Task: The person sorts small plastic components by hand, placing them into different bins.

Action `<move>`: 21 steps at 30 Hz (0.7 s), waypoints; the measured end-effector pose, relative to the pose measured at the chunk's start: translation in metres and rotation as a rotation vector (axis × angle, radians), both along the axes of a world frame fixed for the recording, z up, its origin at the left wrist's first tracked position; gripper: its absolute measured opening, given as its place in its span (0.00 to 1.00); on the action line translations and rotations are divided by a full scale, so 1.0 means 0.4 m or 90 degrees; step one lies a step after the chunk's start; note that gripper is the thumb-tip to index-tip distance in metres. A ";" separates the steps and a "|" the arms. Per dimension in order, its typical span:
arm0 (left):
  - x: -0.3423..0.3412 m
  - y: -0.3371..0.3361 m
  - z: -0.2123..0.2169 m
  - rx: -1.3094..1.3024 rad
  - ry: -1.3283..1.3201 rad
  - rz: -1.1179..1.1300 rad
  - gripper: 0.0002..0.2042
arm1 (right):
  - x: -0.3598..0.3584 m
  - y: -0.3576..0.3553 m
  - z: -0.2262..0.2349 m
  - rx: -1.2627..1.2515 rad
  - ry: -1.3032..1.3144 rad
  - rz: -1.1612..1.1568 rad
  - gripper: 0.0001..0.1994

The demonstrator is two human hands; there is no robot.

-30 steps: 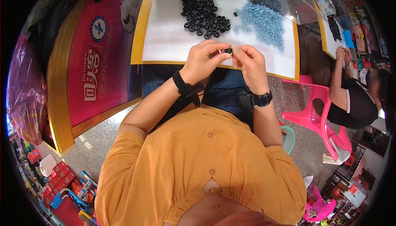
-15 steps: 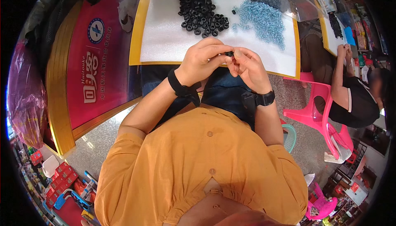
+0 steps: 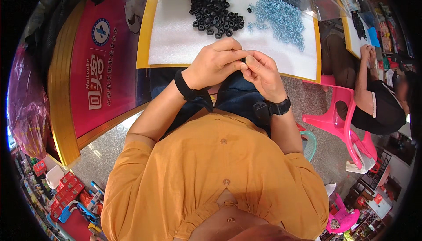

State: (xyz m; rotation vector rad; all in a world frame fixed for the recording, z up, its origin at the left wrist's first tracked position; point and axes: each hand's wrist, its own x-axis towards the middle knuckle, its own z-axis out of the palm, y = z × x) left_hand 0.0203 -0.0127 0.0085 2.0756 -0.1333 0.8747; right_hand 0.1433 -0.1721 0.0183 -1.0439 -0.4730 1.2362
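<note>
black, a small ring (image 3: 243,60) sits pinched between our left hand (image 3: 215,63) and right hand (image 3: 263,74), both closed on it at the fingertips, just above the near edge of the white tabletop (image 3: 176,38) with its black rings (image 3: 213,8) and blue pieces (image 3: 281,19).
</note>
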 end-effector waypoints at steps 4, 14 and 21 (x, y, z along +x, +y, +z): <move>0.006 -0.011 0.004 -0.064 -0.001 -0.024 0.17 | 0.002 -0.005 -0.005 0.023 0.042 0.001 0.14; 0.013 -0.012 -0.038 -0.255 0.072 0.020 0.17 | 0.248 0.055 0.192 0.096 -0.360 -0.250 0.15; 0.021 -0.021 -0.040 -0.180 0.102 0.001 0.14 | 0.685 0.156 0.226 -0.152 -1.204 -0.422 0.14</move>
